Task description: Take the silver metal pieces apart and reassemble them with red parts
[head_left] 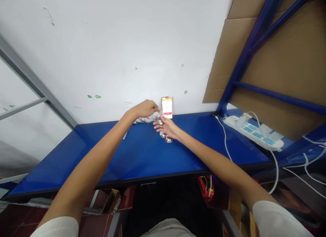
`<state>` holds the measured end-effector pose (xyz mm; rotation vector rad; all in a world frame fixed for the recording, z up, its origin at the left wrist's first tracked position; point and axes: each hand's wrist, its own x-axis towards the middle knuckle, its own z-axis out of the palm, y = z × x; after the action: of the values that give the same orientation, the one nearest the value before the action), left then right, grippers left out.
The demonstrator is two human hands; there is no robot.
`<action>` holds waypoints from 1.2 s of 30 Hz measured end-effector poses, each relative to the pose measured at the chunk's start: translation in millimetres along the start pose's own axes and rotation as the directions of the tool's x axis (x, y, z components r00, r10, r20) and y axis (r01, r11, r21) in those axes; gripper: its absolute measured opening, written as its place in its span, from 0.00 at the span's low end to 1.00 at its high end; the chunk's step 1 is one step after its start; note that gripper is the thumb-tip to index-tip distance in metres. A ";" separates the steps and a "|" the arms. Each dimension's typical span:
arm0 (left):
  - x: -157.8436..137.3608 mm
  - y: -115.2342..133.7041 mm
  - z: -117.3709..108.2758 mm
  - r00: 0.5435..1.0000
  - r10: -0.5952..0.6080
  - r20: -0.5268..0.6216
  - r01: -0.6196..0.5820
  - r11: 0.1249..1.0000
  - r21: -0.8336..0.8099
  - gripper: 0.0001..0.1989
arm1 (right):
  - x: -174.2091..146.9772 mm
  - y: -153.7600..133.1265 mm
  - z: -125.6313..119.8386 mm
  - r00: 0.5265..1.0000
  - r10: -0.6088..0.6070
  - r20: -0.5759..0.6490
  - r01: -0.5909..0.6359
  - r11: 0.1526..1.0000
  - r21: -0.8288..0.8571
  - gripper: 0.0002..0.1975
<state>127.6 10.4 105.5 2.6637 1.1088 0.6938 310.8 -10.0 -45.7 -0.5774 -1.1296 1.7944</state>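
Note:
My right hand pinches a small round silvery metal disc between thumb and fingers, palm turned up. Just above it, my left hand is closed with its fingertips together near the disc; what they hold, if anything, is too small to name. Below my right hand, a couple of similar round silvery pieces with red marks lie on the blue table. Several small items in clear wrapping lie along the wall, partly hidden by my left hand. Behind both hands, a phone with a lit screen leans upright against the wall.
A white power strip with plugs and looping white cables occupies the table's right end. Blue metal framing backed by cardboard rises there. A white wall borders the table's far edge.

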 end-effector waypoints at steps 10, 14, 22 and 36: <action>-28.7 -18.0 -39.2 0.955 -0.272 -0.121 0.262 0.960 -0.093 0.23 | 2.6 -5.0 -7.5 1.000 -0.024 -0.005 0.023 0.999 -0.025 0.15; -72.3 -36.4 -63.1 0.892 -0.426 -0.151 0.404 0.902 -0.154 0.23 | 2.6 -10.0 -11.7 0.998 -0.025 -0.055 0.022 0.998 -0.066 0.16; -175.3 -119.8 -42.6 0.752 -0.659 0.000 0.654 0.747 0.122 0.23 | -2.1 -20.1 -11.3 0.995 -0.053 -0.082 0.041 0.989 -0.139 0.14; -111.6 -17.0 43.3 0.981 -0.179 -0.075 0.165 0.974 -0.157 0.23 | -9.8 -42.0 -15.2 0.992 0.072 0.107 -0.036 0.950 -0.309 0.14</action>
<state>69.2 -55.6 22.7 2.3984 1.2394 0.8344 345.8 -4.7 -16.7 -0.6973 -1.5032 1.7283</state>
